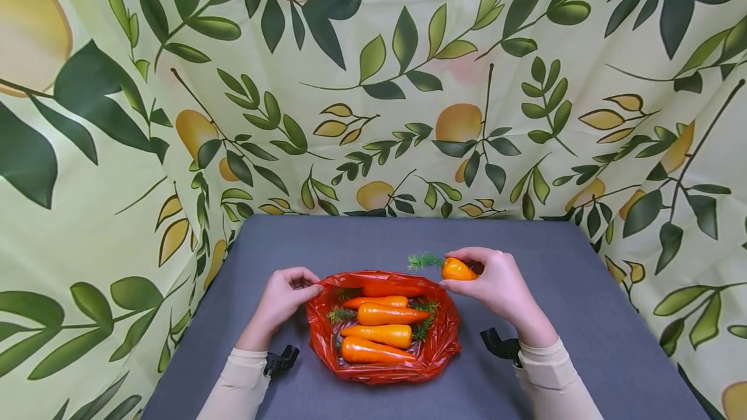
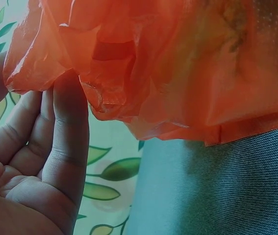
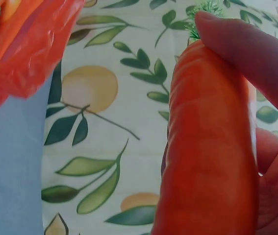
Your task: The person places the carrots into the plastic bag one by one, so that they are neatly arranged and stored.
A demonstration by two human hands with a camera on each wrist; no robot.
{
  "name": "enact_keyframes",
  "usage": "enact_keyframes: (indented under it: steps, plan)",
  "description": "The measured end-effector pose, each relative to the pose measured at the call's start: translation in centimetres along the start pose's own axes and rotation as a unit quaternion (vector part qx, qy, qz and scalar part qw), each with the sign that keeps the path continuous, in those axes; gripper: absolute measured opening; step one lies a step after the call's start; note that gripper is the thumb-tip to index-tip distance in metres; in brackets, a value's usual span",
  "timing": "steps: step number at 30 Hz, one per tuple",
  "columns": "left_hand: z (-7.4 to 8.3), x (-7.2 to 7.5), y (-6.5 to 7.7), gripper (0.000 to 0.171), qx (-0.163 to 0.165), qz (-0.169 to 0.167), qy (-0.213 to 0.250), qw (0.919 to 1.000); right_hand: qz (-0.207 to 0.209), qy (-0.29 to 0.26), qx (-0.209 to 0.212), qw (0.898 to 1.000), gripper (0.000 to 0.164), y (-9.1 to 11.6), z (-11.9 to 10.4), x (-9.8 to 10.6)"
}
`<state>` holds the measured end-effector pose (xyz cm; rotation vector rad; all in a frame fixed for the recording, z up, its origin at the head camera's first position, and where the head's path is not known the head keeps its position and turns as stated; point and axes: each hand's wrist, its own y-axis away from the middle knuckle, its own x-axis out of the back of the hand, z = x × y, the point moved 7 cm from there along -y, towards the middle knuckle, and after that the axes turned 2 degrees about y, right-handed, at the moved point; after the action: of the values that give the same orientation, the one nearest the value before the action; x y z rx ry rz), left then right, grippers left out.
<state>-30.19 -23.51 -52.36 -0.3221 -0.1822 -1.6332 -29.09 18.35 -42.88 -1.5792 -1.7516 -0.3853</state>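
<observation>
A red plastic bag (image 1: 445,350) lies with its mouth wide, several orange carrots (image 1: 388,313) with feathery green tops inside it. At the bag's upper left edge my left hand (image 1: 281,298) pinches the rim between thumb and fingers; in the left wrist view the crinkled red plastic (image 2: 168,73) hangs over the fingertips. Just beyond the bag's upper right side, my right hand (image 1: 500,282) grips another carrot (image 1: 457,269), its green tuft (image 1: 425,261) pointing left. The right wrist view shows this carrot (image 3: 210,142) lengthwise, with the thumb along its top end.
A dark grey cloth (image 1: 362,235) covers the table under the bag. Patterned fabric (image 1: 373,83) with leaves and fruit hangs at the back and both sides. Black wrist mounts (image 1: 282,360) sit on both forearms, one on each side of the bag.
</observation>
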Motion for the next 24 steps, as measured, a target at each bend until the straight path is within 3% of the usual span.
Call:
enact_keyframes:
  steps: [24]
  plan:
    - [0.0,0.0,0.0,0.011,-0.002,-0.001,0.001,1.0,-0.042,-0.046,0.02,0.998,0.053,-0.9,-2.5,-4.1]
